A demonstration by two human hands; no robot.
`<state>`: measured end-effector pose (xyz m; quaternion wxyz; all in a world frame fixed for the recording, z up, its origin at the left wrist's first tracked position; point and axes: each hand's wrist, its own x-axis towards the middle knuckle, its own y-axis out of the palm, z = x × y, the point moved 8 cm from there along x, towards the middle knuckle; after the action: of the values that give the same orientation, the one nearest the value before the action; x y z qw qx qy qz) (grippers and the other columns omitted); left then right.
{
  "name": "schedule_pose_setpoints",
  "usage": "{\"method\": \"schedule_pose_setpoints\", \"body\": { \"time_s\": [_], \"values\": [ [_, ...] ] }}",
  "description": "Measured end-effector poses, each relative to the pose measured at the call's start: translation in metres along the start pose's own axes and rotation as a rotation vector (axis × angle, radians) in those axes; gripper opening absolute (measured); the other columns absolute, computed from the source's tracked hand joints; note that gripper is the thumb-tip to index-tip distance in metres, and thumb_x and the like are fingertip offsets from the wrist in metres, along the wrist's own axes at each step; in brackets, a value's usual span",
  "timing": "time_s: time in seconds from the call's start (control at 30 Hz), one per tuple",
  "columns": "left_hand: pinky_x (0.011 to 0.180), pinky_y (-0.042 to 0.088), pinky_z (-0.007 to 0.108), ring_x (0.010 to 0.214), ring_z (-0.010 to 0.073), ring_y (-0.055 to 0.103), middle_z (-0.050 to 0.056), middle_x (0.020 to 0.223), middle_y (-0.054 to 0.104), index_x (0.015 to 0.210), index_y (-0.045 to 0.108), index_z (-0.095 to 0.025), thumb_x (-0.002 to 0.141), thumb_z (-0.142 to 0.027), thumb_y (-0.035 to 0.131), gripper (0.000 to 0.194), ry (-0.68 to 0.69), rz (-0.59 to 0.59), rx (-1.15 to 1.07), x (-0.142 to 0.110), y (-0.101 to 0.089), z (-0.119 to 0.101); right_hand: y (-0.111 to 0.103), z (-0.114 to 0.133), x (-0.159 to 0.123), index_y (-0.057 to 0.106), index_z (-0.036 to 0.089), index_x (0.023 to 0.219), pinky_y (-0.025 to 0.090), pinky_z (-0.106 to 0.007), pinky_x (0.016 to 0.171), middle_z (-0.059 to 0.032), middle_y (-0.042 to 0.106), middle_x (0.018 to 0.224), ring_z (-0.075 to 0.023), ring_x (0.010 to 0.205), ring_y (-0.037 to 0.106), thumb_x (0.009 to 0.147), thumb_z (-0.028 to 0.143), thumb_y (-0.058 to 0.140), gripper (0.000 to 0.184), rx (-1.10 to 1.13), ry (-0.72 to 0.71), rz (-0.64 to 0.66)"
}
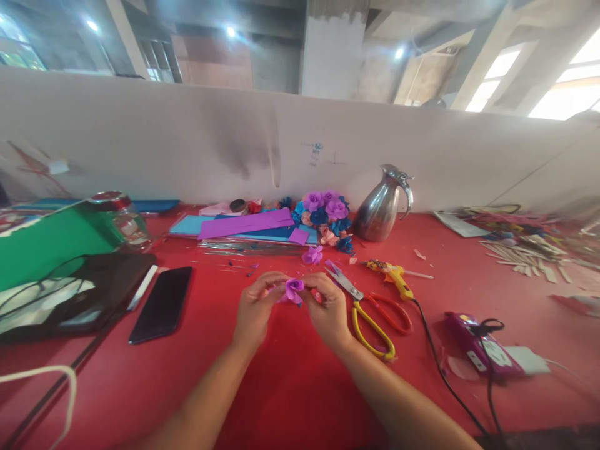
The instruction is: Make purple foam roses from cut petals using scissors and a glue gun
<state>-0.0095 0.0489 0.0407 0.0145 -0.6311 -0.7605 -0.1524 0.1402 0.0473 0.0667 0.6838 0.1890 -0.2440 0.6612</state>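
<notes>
My left hand and my right hand meet over the red table, fingers pinched together on a small purple foam flower held between them. Another purple flower lies on the table just beyond. Yellow and red scissors lie right beside my right hand. A yellow glue gun rests a little further right, its black cord trailing toward me.
Purple and blue foam sheets and a pile of finished flowers lie at the back by a steel jug. A black phone, glass jar and green sheet sit left. A purple device and sticks sit right.
</notes>
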Motion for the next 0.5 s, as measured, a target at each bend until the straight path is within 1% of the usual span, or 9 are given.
{"method": "schedule_pose_setpoints", "body": {
  "time_s": [0.03,0.1,0.13,0.2,0.27,0.33,0.4,0.43,0.5],
  "values": [
    [0.078,0.045,0.03,0.083,0.0185,0.055,0.003,0.086,0.062,0.084,0.069,-0.021,0.064,-0.027,0.074,0.022,0.046,-0.019,0.047,-0.001,-0.001,-0.003,-0.002,0.0,0.0,0.069,0.023,0.077,0.048,-0.031,0.069,-0.0034,0.068,0.077,-0.0181,0.074,0.061,0.08,0.02,0.063,0.008,-0.019,0.0,-0.023],
    [0.083,0.043,0.031,0.088,0.0188,0.054,0.003,0.094,0.06,0.095,0.065,-0.024,0.059,-0.023,0.078,0.038,0.182,-0.055,0.159,-0.006,-0.002,-0.014,-0.004,0.001,-0.001,0.069,0.023,0.078,0.048,-0.031,0.069,-0.0033,0.067,0.077,-0.0176,0.073,0.061,0.08,0.018,0.063,0.008,-0.048,-0.008,-0.066],
    [0.087,0.042,0.032,0.09,0.0193,0.054,0.003,0.096,0.059,0.097,0.063,-0.024,0.059,-0.021,0.079,0.041,0.261,-0.066,0.216,-0.009,-0.002,-0.021,-0.006,0.002,-0.002,0.069,0.023,0.078,0.048,-0.031,0.069,-0.0032,0.067,0.077,-0.0175,0.073,0.061,0.079,0.017,0.063,0.008,-0.059,-0.016,-0.083],
    [0.093,0.039,0.034,0.096,0.0209,0.053,0.004,0.098,0.056,0.094,0.061,-0.024,0.062,-0.02,0.076,0.036,0.399,-0.061,0.33,-0.017,0.002,-0.033,-0.006,0.004,-0.003,0.069,0.023,0.079,0.048,-0.031,0.07,-0.0033,0.067,0.077,-0.0178,0.074,0.061,0.08,0.016,0.062,0.01,-0.077,-0.034,-0.099],
    [0.093,0.039,0.035,0.098,0.0219,0.052,0.005,0.097,0.055,0.091,0.061,-0.023,0.068,-0.019,0.071,0.025,0.476,-0.04,0.434,-0.022,0.007,-0.041,-0.006,0.005,-0.003,0.069,0.023,0.08,0.048,-0.032,0.071,-0.0033,0.067,0.078,-0.0182,0.075,0.061,0.08,0.017,0.061,0.01,-0.087,-0.045,-0.092],
    [0.09,0.04,0.034,0.096,0.0217,0.052,0.006,0.097,0.055,0.09,0.062,-0.022,0.073,-0.018,0.066,0.017,0.496,-0.04,0.488,-0.024,0.007,-0.043,-0.004,0.005,-0.004,0.068,0.023,0.08,0.047,-0.031,0.071,-0.0031,0.067,0.078,-0.0181,0.075,0.061,0.081,0.017,0.061,0.01,-0.089,-0.038,-0.071],
    [0.086,0.042,0.032,0.094,0.0211,0.053,0.006,0.095,0.055,0.087,0.063,-0.022,0.077,-0.019,0.062,0.01,0.464,-0.062,0.463,-0.022,0.003,-0.041,-0.003,0.003,-0.004,0.068,0.023,0.08,0.047,-0.031,0.071,-0.0028,0.067,0.077,-0.0178,0.074,0.061,0.081,0.018,0.061,0.009,-0.085,-0.007,-0.06],
    [0.084,0.042,0.032,0.093,0.0208,0.054,0.006,0.094,0.056,0.084,0.063,-0.021,0.078,-0.021,0.061,0.007,0.428,-0.073,0.426,-0.02,0.0,-0.037,-0.002,0.001,-0.004,0.068,0.023,0.08,0.046,-0.031,0.071,-0.0025,0.067,0.076,-0.0176,0.074,0.06,0.081,0.019,0.061,0.008,-0.08,0.015,-0.054],
    [0.081,0.043,0.031,0.088,0.02,0.055,0.004,0.088,0.058,0.081,0.063,-0.021,0.078,-0.025,0.062,0.005,0.309,-0.086,0.31,-0.014,-0.005,-0.026,-0.001,-0.005,-0.004,0.068,0.022,0.079,0.045,-0.03,0.071,-0.0018,0.066,0.075,-0.0171,0.073,0.059,0.081,0.02,0.062,0.006,-0.063,0.068,-0.043]
  ]
}}
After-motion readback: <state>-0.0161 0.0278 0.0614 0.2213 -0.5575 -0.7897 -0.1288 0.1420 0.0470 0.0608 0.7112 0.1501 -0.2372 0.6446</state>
